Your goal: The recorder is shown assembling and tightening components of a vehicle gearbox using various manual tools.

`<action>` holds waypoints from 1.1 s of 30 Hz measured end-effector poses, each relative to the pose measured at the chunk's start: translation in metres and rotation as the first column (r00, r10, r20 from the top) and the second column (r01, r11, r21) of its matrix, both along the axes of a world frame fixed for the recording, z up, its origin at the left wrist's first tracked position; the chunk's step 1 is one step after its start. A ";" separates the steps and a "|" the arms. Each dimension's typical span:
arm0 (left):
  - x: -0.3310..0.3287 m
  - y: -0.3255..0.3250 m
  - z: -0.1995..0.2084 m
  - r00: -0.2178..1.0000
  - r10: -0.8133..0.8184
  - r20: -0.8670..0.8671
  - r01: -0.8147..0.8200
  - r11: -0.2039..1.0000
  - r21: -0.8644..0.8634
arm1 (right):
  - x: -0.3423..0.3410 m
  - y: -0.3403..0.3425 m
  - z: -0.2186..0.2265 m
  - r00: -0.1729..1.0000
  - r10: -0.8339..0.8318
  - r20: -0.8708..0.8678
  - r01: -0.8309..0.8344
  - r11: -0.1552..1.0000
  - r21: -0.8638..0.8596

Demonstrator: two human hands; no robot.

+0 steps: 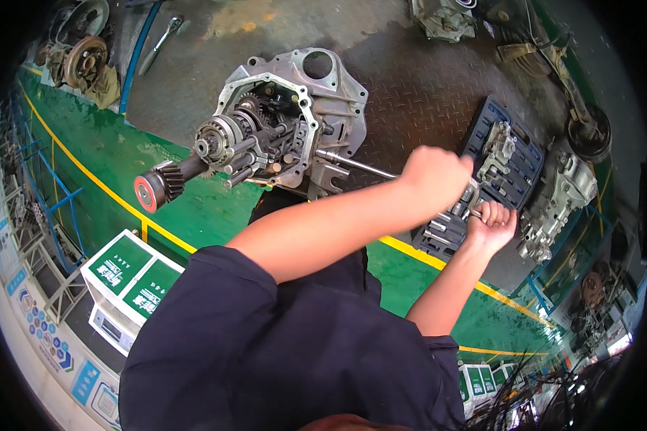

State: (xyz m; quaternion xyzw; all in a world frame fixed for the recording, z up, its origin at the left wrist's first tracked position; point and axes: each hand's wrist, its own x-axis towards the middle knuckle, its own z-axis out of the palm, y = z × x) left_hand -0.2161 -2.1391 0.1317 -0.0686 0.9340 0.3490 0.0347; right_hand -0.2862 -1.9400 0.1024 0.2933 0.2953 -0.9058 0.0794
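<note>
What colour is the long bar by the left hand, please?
Silver: the bar shows in the head view.

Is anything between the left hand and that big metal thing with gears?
Yes, a long metal bar lies between the left hand and the geared metal case, running from beside the case toward the hand. Its end there is hidden, so I can't tell whether the hand holds it.

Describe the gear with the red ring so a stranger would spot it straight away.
Find the big grey metal housing on the dark table. Past its open left side, a thick toothed gear appears against the green floor. Its round end face shows a red ring, unlike the bare metal gears inside the housing.
</note>
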 end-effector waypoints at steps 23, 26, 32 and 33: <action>0.002 0.042 -0.040 0.965 -0.152 0.215 0.123 0.982 0.141 | 0.005 -0.056 0.071 0.927 0.229 -0.297 -0.227 0.973 0.043; -0.037 0.005 -0.024 0.997 0.062 0.056 -0.067 0.992 0.108 | 0.013 -0.038 0.057 0.921 0.198 -0.335 -0.219 0.976 -0.024; 0.048 0.022 0.042 0.958 -0.243 0.154 0.221 0.965 0.144 | -0.010 -0.048 0.044 0.970 0.169 -0.176 -0.166 0.986 0.033; 0.048 0.034 0.024 0.945 -0.252 0.207 0.225 0.964 0.144 | -0.010 -0.055 0.054 0.967 0.186 -0.176 -0.183 0.982 0.035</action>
